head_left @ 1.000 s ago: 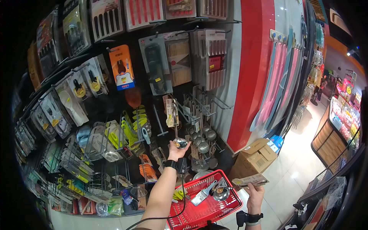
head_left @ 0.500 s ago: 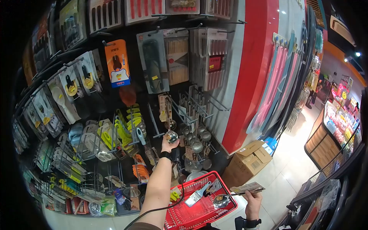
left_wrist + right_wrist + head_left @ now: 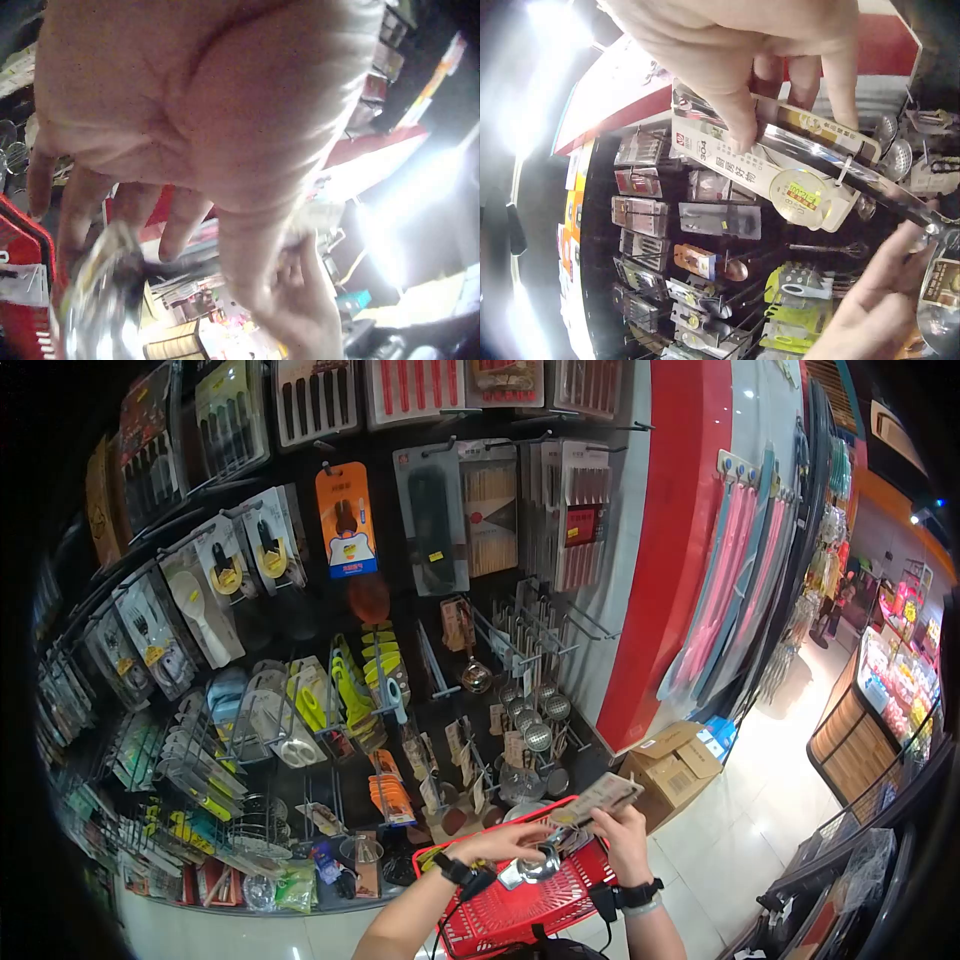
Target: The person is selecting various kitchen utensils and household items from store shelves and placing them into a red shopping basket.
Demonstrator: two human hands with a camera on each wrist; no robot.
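Shop — packaged utensils (image 3: 430,520) on wall hooks, red basket (image 3: 520,905).

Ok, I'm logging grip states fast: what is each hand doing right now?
Left hand: open, straight fingers reaching to the bowl of the ladle.
Right hand: closed, gripping the ladle by its carded handle.

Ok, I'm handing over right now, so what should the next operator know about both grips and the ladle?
Right grip: pinches the ladle at its label card, thumb across the card.
Left grip: straight fingers touch the ladle near its bowl.
Ladle: held between both grips above the red basket, not in it.
Done: the ladle is in hand, clear of the display hooks.
Left: probably lower it into the basket and let go.
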